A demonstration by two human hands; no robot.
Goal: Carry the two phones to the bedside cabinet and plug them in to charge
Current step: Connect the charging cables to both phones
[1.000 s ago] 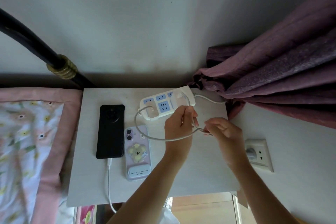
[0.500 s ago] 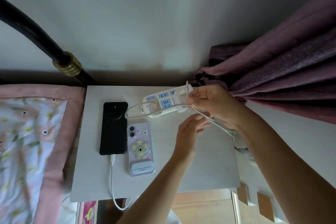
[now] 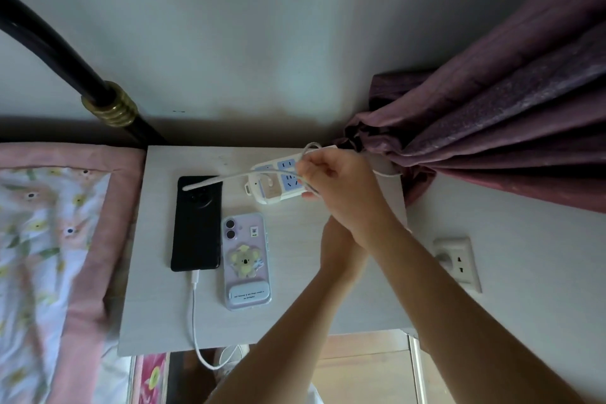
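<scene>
Both phones flat on bedside cabinet [image 3: 344, 298]: black phone [image 3: 196, 223] at 9 o'clock already cabled, lilac phone [image 3: 246, 261] just beside it, port empty. Our right hand [image 3: 344, 193] pinches loose white cable [image 3: 229, 178] over power strip [image 3: 278, 179] at 12 o'clock. Left hand [image 3: 339, 248] mostly hidden; finger state: cannot tell. Risk: swinging cable end strikes black phone or drags strip off the cabinet.
</scene>
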